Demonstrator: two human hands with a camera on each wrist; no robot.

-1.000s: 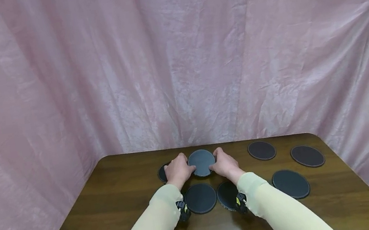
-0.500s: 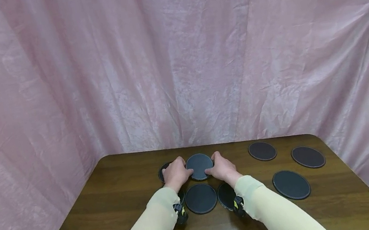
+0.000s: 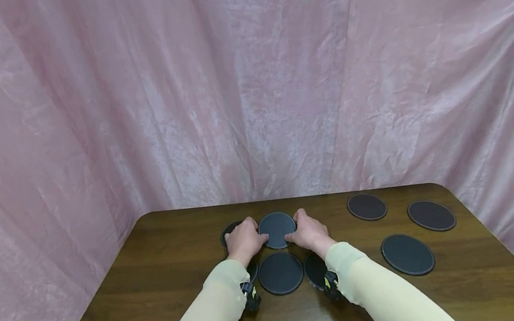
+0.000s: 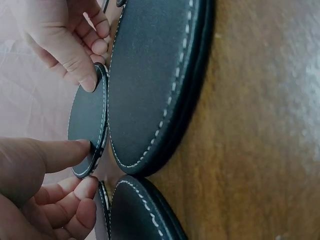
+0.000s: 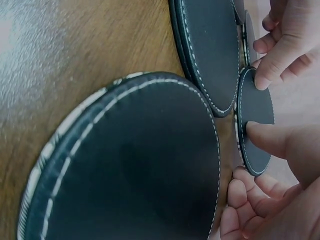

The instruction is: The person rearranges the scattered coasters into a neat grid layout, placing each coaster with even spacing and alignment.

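Note:
Both hands meet at a round dark coaster (image 3: 276, 230) with pale edge stitching, behind the middle of the front row. My left hand (image 3: 245, 240) pinches its left edge, the thumb (image 4: 75, 146) on top and the curled fingers at the rim. On the opposite side, my right hand (image 3: 310, 232) holds the edge the same way, thumb (image 5: 270, 137) on the upper face. The coaster looks almost flat, close to the table; whether it touches the wood I cannot tell. Just in front lies another black coaster (image 3: 280, 273).
A coaster (image 3: 316, 272) lies partly under the right wrist; others (image 3: 231, 233) are partly hidden by the left hand and wrist. Several more coasters, such as the near one (image 3: 407, 255), lie apart at the right on the wooden table (image 3: 123, 305). A pink curtain (image 3: 245, 84) hangs behind.
Over the first half second both hands brought the held coaster lower and slightly left, nearer the front row. Since then hands and coaster have hardly moved; the head view has shifted slightly.

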